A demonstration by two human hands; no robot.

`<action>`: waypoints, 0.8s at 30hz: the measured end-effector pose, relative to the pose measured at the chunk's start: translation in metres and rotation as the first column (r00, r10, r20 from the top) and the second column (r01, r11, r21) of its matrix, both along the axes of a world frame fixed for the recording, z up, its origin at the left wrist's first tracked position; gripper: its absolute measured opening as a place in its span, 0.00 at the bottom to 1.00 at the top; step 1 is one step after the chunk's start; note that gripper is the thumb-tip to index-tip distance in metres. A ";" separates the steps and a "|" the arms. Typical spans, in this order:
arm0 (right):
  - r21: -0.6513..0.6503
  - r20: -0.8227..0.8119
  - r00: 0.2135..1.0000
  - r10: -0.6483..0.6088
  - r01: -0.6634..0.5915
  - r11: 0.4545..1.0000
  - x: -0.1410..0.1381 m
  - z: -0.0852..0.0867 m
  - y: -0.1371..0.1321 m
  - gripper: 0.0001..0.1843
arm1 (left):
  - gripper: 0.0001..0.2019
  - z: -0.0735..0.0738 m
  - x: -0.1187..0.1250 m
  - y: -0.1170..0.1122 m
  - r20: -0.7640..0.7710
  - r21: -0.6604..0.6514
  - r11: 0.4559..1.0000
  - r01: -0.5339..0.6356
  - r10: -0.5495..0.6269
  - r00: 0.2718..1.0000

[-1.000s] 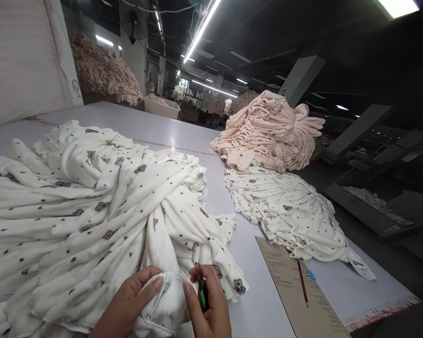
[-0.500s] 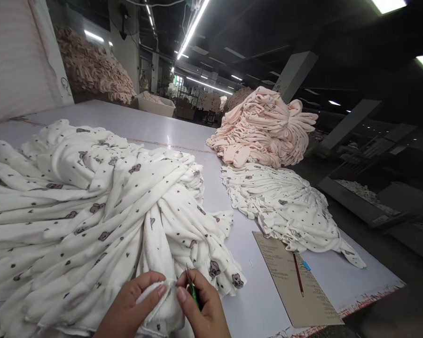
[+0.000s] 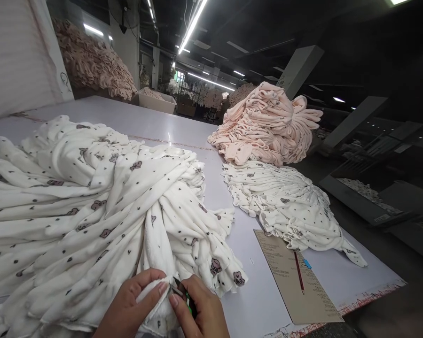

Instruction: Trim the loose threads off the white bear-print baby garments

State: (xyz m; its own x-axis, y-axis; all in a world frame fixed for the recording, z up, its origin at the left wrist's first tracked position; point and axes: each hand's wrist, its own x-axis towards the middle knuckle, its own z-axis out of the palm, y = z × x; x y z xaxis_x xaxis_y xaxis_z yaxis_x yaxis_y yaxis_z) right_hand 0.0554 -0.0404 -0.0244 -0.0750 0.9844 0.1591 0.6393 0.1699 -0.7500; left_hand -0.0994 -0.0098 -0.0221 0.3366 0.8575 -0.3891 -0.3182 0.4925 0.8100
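A big heap of white printed garments (image 3: 84, 206) covers the left of the table. At its near edge my left hand (image 3: 130, 305) pinches a bunched fold of the white fabric (image 3: 157, 303), fingers closed on it. My right hand (image 3: 199, 312) is closed round small green-handled thread snips (image 3: 182, 293), whose dark blades touch the fold right beside my left fingertips.
A flatter stack of white garments (image 3: 285, 206) and a tall pink pile (image 3: 268, 126) lie at the right. A brown card (image 3: 289, 277) with a red pencil (image 3: 299, 271) lies near the table's right edge (image 3: 373, 286). More pink piles and a bin stand far behind.
The snips have tipped from upright to pointing left into the fold. My hands have dropped slightly lower in the picture; the view shifted a little.
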 end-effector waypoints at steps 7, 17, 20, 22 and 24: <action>-0.071 -0.050 0.999 0.007 -0.010 0.997 0.001 -0.001 -0.001 0.21 | 0.21 0.005 0.003 -0.001 -0.125 -0.008 0.990 -0.138 0.136 0.983; -0.002 0.113 0.994 -0.011 0.012 1.000 -0.004 0.000 -0.003 0.18 | 0.08 0.013 0.000 -0.010 -0.377 0.315 0.949 -0.031 0.155 0.913; -0.009 0.139 0.990 -0.003 0.004 1.000 -0.003 0.003 -0.006 0.17 | 0.08 0.007 -0.006 -0.010 -0.465 0.382 0.921 0.081 0.115 0.878; -0.021 0.151 0.989 0.006 -0.003 1.000 -0.003 0.005 -0.007 0.17 | 0.09 0.006 -0.006 -0.011 -0.507 0.396 0.908 0.137 0.091 0.857; -0.041 0.141 0.990 0.027 -0.021 0.999 -0.003 0.008 -0.008 0.17 | 0.09 0.009 -0.003 -0.012 -0.534 0.390 0.911 0.130 0.109 0.838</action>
State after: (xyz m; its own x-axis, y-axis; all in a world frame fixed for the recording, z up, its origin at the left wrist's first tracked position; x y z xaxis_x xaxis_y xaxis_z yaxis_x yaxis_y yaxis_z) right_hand 0.0525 -0.0485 -0.0166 -0.1178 0.9873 0.1070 0.7352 0.1592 -0.6589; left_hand -0.1026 -0.0215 -0.0131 0.1875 0.9727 -0.1368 0.2261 0.0927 0.9697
